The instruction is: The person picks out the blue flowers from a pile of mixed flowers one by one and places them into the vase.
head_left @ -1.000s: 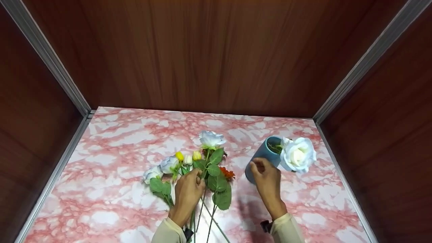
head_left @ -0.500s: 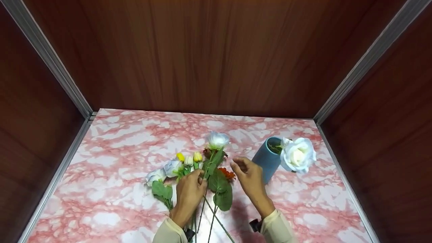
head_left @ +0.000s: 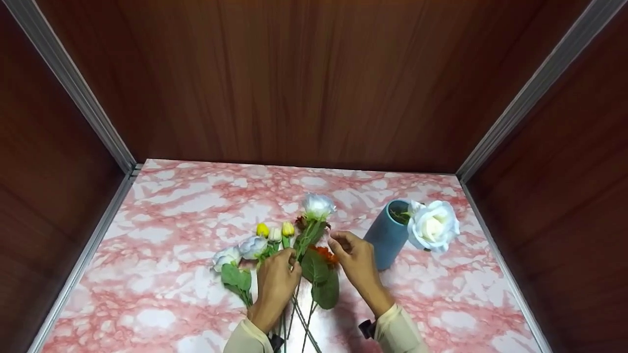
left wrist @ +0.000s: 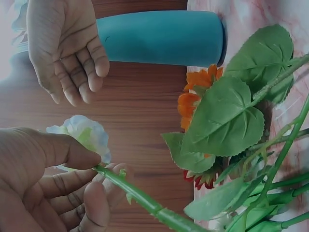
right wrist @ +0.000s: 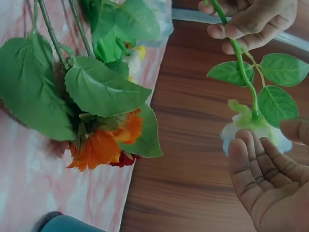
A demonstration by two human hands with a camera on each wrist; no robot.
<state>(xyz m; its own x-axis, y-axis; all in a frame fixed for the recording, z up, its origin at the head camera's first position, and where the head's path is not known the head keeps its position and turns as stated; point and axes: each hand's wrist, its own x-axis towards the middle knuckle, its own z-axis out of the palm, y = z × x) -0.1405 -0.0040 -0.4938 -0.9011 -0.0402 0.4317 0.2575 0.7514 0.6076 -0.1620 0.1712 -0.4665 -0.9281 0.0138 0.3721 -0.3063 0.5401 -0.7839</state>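
My left hand (head_left: 277, 277) pinches the green stem (left wrist: 145, 199) of a pale blue-white rose (head_left: 319, 206) between thumb and fingers. Its bloom points away from me, and its leaves (right wrist: 277, 101) spread along the stem in the right wrist view. Just right of this rose is my right hand (head_left: 357, 257), fingers relaxed and slightly bent, holding nothing. In the right wrist view its fingertips overlap the bloom. Behind the right hand stands a blue vase (head_left: 385, 242), with one large white rose (head_left: 434, 226) leaning out over its right side.
Beneath and beside the left hand lie two more pale roses (head_left: 252, 246), several yellow and white tulips (head_left: 288, 229), and an orange flower (right wrist: 99, 147) with broad leaves (head_left: 325, 291). A dark red flower (left wrist: 205, 179) is near them. Brown panels (head_left: 314, 88) enclose the pink-marbled table (head_left: 157, 314).
My right hand has moved left from in front of the vase to beside the held rose. The left hand keeps its pinch, and the rose has shifted slightly right and turned.
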